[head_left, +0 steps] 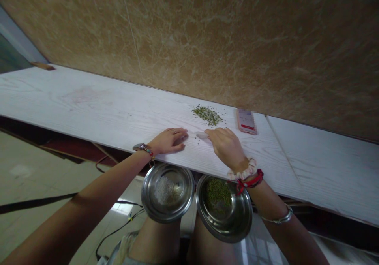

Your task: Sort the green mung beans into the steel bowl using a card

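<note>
My left hand (pixel 168 140) lies on the white tabletop, fingers stretched out and thumb apart, with nothing visible in it. My right hand (pixel 225 145) is closed around one end of a small whitish, see-through flat piece (pixel 202 136), whose free end points toward my left hand; its exact kind is unclear. Just beyond it, a loose heap of mung beans (pixel 208 115) is spread on the table, a few beans straying near the piece. Below the table edge, a steel bowl (pixel 146 203) contains whitish grains, and a second steel bowl (pixel 247 221) contains mung beans.
A phone (pixel 246 121) in a pink case lies right of the heap. The long narrow tabletop (pixel 118 103) runs along a brown marbled wall (pixel 189 40). Both bowls rest about my knees. A black cable (pixel 111 233) trails on the floor at left.
</note>
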Demonstrator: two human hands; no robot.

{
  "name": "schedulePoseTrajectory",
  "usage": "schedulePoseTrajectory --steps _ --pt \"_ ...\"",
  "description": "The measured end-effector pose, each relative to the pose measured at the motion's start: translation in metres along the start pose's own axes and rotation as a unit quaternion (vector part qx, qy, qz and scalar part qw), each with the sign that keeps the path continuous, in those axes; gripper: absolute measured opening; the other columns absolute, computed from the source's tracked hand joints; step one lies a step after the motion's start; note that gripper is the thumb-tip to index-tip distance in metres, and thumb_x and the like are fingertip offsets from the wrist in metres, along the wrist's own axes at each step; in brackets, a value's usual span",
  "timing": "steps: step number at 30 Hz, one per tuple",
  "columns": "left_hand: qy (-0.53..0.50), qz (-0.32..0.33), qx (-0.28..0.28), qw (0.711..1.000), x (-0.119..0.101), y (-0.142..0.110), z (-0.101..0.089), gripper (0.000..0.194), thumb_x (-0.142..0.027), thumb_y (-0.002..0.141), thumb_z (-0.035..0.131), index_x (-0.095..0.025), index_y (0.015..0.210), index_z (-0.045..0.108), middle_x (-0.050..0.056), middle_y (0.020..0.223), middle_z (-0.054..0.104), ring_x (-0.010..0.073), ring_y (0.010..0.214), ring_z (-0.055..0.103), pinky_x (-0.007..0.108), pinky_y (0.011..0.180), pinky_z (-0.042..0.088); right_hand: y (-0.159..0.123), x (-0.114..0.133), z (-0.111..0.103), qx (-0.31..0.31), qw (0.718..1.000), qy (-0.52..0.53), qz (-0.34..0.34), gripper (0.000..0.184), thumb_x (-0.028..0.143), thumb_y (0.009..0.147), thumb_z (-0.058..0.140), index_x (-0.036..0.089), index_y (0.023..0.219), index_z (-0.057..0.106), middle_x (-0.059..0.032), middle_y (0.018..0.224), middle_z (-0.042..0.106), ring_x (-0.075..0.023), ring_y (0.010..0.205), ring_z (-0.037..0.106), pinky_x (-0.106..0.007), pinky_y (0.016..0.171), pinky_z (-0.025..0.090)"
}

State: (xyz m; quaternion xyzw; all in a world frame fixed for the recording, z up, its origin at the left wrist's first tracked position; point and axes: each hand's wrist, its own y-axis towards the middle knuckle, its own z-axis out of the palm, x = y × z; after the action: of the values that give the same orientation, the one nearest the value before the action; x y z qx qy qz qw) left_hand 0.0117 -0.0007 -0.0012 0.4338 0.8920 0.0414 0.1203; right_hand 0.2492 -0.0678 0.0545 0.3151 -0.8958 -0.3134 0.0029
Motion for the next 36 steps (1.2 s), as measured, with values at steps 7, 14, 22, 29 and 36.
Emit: schedulePoseTrajectory --steps 7,14,22,29,36 --pt "0.006 -0.003 0.007 1.0 0.001 0.0 0.001 0.04 -0.04 0.088 0.045 -0.016 0.12 0.051 0.012 0.138 0.048 0.0261 0.125 0.047 0.04 0.102 0.038 -0.016 0.004 -0.013 0.003 0.999 -0.032 0.013 0.025 0.008 0.087 0.041 0.015 0.096 0.063 -0.0069 0.079 0.068 -0.0176 0.072 0.055 -0.03 0.066 0.037" --pt "-0.002 -0.002 -0.003 1.0 0.0 0.001 0.001 0.041 -0.04 0.088 0.045 -0.016 0.12 0.051 0.012 0.138 0.049 0.027 0.124 0.047 0.04 0.101 0.039 -0.015 -0.006 -0.006 0.013 0.998 -0.052 0.022 0.022 0.006 0.085 0.045 0.013 0.094 0.063 -0.0074 0.073 0.065 -0.0186 0.072 0.054 -0.031 0.064 0.034" --pt "-0.004 -0.035 -0.027 0.999 0.003 -0.001 0.004 0.054 -0.042 0.086 0.047 -0.015 0.132 0.042 0.014 0.136 0.05 0.0272 0.124 0.047 0.041 0.102 0.038 -0.002 0.004 -0.001 0.014 1.0 -0.018 0.02 0.023 0.009 0.089 0.042 0.016 0.096 0.063 -0.0065 0.077 0.066 -0.0183 0.075 0.055 -0.03 0.066 0.034" --pt "0.004 -0.06 -0.04 0.997 0.003 -0.001 0.006 0.06 -0.044 0.087 0.044 -0.011 0.136 0.035 0.018 0.137 0.048 0.0289 0.124 0.047 0.043 0.102 0.038 -0.003 0.004 0.0 0.027 0.999 0.045 0.001 0.029 0.005 0.087 0.039 0.017 0.098 0.063 -0.0058 0.084 0.069 -0.0175 0.08 0.057 -0.03 0.071 0.037" --pt "0.008 -0.049 -0.035 0.998 0.004 -0.002 0.007 0.055 -0.042 0.087 0.044 -0.014 0.134 0.038 0.015 0.135 0.051 0.0277 0.123 0.049 0.042 0.101 0.039 -0.018 0.001 -0.011 -0.022 0.996 0.083 0.005 0.027 0.005 0.088 0.04 0.016 0.097 0.063 -0.006 0.085 0.07 -0.0174 0.081 0.059 -0.03 0.073 0.04"
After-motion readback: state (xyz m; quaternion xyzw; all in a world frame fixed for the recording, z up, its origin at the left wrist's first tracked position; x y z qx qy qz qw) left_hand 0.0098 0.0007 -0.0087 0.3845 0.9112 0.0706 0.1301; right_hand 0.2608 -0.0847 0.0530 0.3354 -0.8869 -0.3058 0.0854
